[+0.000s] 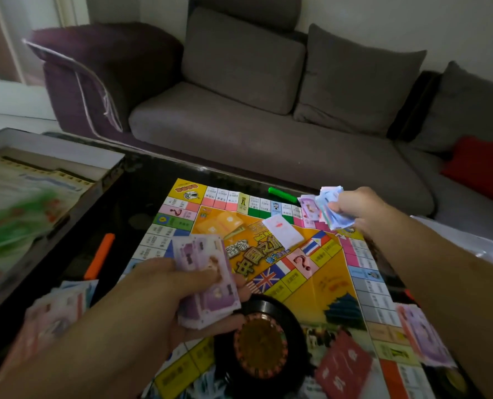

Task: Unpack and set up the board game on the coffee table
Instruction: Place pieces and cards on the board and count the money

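Fingers of the left hand [164, 292] curl round a thick stack of purple notes [207, 280] above the board [334, 283] on the dark surface; the right hand [357, 208] pinches a mixed bundle [325, 205] over the far corner. Best to set that bundle down beside the board — squared, well apart from other piles.

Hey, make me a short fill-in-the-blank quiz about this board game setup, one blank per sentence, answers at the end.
1. The left hand grips a stack of mostly ____ play notes.
2. The right hand holds a bundle of notes over the board's far ____ corner.
3. Left of the board, an ____ stick lies on the dark table.
4. The roulette wheel sits on the board's ____ edge.

Answers: purple; right; orange; near
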Demonstrator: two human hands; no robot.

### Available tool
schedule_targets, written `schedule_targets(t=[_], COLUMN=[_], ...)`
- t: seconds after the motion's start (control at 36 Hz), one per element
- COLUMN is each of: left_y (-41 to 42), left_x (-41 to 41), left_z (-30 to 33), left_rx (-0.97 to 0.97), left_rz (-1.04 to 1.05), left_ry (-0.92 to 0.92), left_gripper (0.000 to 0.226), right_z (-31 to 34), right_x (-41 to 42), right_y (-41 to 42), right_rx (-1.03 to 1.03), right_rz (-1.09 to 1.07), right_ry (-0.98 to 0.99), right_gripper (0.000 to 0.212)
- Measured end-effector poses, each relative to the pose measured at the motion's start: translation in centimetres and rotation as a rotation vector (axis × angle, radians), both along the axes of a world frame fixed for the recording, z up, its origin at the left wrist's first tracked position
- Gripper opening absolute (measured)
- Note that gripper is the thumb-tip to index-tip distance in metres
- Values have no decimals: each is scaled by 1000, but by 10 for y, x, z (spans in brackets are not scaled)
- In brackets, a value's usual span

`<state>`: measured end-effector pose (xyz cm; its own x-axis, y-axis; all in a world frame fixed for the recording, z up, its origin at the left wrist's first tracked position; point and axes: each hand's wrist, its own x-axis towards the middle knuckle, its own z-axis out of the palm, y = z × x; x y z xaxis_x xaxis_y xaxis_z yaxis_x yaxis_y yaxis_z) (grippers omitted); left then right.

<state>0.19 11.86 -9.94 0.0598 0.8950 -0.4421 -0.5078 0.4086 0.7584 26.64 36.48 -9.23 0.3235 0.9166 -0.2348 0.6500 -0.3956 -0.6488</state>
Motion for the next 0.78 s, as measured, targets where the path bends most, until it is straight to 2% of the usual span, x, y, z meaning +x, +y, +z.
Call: schedule_targets(t=[0.08, 0.17, 0.22, 0.31, 0.39, 0.53, 0.64, 0.72, 0.78], left_y=[-12, -22, -30, -48, -65, -85, -98, -103, -105], left_x=[2, 5, 8, 11, 12, 3, -21, -60, -93], left_z=[1, 5, 11, 22, 26, 28, 31, 36, 38], left_rx=[27, 75, 98, 139, 174, 141, 71, 20, 17], left_rz=[-6, -19, -22, -16, 24, 3, -1, 166, 335], left_ry=[116, 205, 224, 235, 280, 274, 232, 283, 374], left_gripper=[24, 26, 25, 26, 25, 23, 26, 20, 16], right_z=[28, 51, 57, 57, 55, 55, 50, 46, 39], right_x=[-11, -28, -46, -68, -81, -97, -113, -132, -153], right_y=[-48, -121, -172, -235, -274, -300, -305, -301, -297], right_rx=[-36, -29, -27, -1, 46, 161, 165, 118, 54], right_rz=[77, 312, 429, 496, 450, 375, 342, 345, 383], right_ry=[157, 476, 547, 515, 509, 451, 445, 479, 455], right_gripper=[20, 17, 12, 12, 17, 15, 10, 18, 15])
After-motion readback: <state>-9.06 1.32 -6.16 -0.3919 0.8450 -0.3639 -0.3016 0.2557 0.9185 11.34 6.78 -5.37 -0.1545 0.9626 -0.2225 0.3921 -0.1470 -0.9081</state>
